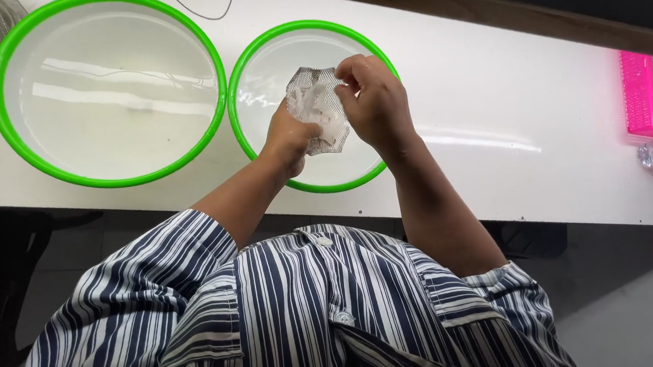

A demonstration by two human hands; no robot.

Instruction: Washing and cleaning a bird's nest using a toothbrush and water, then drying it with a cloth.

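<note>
The mesh pouch (314, 105) with a pale wad inside is held over the smaller green-rimmed basin (258, 59) on the white table (489, 121), seemingly mid-rinse; wringing would need firmer squeezing. The right hand (374, 101) pinches its top edge; the left hand (290, 136) grips it from below.
</note>
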